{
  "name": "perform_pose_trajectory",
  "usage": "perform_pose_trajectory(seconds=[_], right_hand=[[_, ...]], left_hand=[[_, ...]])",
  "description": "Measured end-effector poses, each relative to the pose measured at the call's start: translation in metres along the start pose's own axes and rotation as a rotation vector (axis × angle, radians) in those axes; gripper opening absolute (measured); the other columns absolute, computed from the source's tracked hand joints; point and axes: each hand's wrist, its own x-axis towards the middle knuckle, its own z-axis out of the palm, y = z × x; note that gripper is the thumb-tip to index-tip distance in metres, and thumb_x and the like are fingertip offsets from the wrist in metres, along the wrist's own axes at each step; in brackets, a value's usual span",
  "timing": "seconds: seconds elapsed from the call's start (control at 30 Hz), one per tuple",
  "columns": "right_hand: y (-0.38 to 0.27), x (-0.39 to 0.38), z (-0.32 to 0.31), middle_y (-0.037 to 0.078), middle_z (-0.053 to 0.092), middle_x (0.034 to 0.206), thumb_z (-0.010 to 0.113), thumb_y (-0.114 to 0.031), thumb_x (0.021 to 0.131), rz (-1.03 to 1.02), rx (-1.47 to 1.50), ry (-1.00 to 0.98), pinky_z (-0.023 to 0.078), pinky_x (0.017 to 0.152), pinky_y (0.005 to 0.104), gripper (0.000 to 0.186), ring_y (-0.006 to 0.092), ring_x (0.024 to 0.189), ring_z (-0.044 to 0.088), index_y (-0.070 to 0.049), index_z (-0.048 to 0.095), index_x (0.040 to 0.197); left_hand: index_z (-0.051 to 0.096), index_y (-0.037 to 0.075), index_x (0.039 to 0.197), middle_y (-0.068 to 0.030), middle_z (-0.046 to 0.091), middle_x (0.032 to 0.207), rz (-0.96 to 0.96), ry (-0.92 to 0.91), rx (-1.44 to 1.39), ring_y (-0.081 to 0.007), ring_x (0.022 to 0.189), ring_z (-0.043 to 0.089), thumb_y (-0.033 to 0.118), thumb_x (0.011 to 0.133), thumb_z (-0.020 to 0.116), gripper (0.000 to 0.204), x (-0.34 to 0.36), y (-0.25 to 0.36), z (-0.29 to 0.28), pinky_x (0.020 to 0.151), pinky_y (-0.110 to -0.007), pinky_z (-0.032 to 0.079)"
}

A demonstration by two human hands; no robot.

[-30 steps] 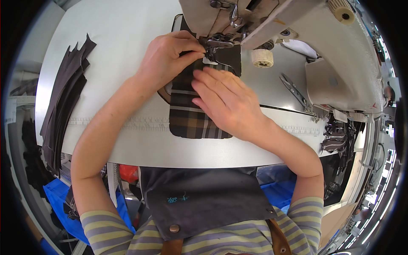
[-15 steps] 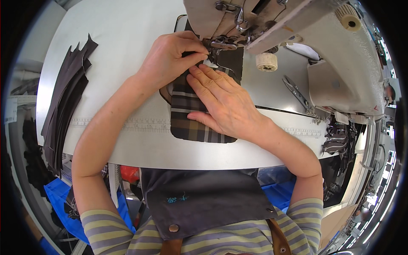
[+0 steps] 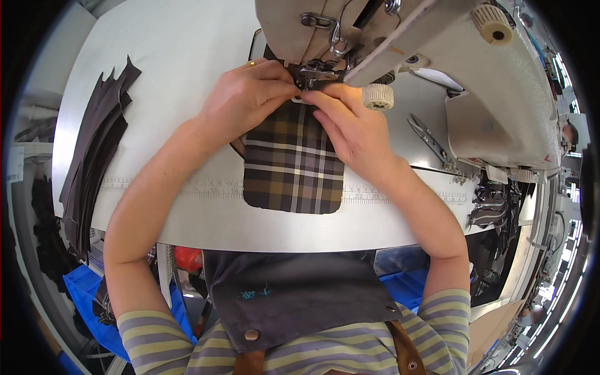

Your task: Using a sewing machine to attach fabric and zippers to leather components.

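A plaid fabric piece (image 3: 294,178) in brown, black and white, with rounded near corners, lies flat on the table, its far end at the presser foot of a sewing machine (image 3: 315,74). My left hand (image 3: 247,94) is closed, fingertips pinching the cloth edge just left of the foot. From the other side my right hand (image 3: 357,128) reaches in, thumb and forefinger pinched together at the fabric's far edge in front of the needle. Both sets of fingertips nearly meet there. What exactly lies between them is partly hidden by the fingers.
Dark cut fabric strips (image 3: 97,150) lie stacked at the left of the white table (image 3: 200,228). Metal scissors (image 3: 428,136) rest to the right, beneath the machine arm. Several dark zipper-like pieces (image 3: 490,203) sit at the right edge. A ruler strip (image 3: 209,187) crosses the tabletop.
My right hand has lifted from lying flat on the plaid fabric and moved up to pinch near the needle. More of the plaid shows. My left hand stays beside the foot.
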Motion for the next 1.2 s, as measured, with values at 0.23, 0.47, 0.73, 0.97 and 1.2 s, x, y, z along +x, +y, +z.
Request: perform_pose_trajectory(seconds=[0.23, 0.47, 0.73, 0.97, 1.2], right_hand=[[0.006, -0.003, -0.003, 0.004, 0.06, 0.109, 0.061, 0.004, 0.072, 0.005, -0.337, -0.158, 0.052, 0.07, 0.0366, 0.05, 0.0258, 0.091, 0.059, -0.014, 0.067, 0.118], [0.01, 0.0, -0.002, 0.004, 0.067, 0.098, 0.065, 0.003, 0.068, -0.055, -0.305, -0.085, 0.049, 0.076, 0.0354, 0.052, 0.025, 0.091, 0.057, -0.012, 0.068, 0.117], [0.002, 0.002, -0.003, 0.002, 0.068, 0.102, 0.064, 0.004, 0.068, -0.02, -0.341, -0.113, 0.05, 0.074, 0.0358, 0.048, 0.0243, 0.091, 0.058, -0.012, 0.07, 0.112], [0.007, 0.005, -0.001, 0.003, 0.068, 0.1, 0.065, 0.002, 0.07, 0.003, -0.327, -0.08, 0.05, 0.073, 0.0365, 0.043, 0.0251, 0.089, 0.059, -0.014, 0.071, 0.11], [0.008, 0.004, 0.001, 0.003, 0.068, 0.096, 0.065, 0.002, 0.071, 0.004, -0.309, -0.053, 0.05, 0.074, 0.0368, 0.042, 0.025, 0.09, 0.059, -0.015, 0.071, 0.11]], left_hand=[[0.074, 0.007, 0.091, -0.0046, 0.068, 0.09, 0.038, -0.02, -0.007, -0.0264, 0.082, 0.063, 0.0, 0.075, 0.065, 0.019, -0.005, -0.001, -0.004, 0.072, -0.035, 0.053], [0.074, 0.007, 0.091, -0.0046, 0.069, 0.092, 0.051, -0.004, 0.001, -0.0257, 0.083, 0.065, -0.001, 0.075, 0.065, 0.019, -0.003, 0.0, -0.004, 0.074, -0.034, 0.054], [0.074, 0.008, 0.09, -0.0044, 0.07, 0.091, 0.037, -0.007, -0.029, -0.0256, 0.083, 0.065, -0.002, 0.074, 0.065, 0.02, -0.003, -0.006, -0.002, 0.074, -0.034, 0.055], [0.074, 0.007, 0.088, -0.0048, 0.069, 0.09, 0.021, -0.009, -0.019, -0.026, 0.084, 0.065, -0.002, 0.074, 0.064, 0.019, 0.002, -0.008, -0.001, 0.074, -0.034, 0.054], [0.073, 0.006, 0.088, -0.0053, 0.069, 0.09, 0.029, 0.005, -0.031, -0.0268, 0.085, 0.064, -0.004, 0.074, 0.064, 0.02, 0.003, -0.007, -0.001, 0.074, -0.035, 0.055]])
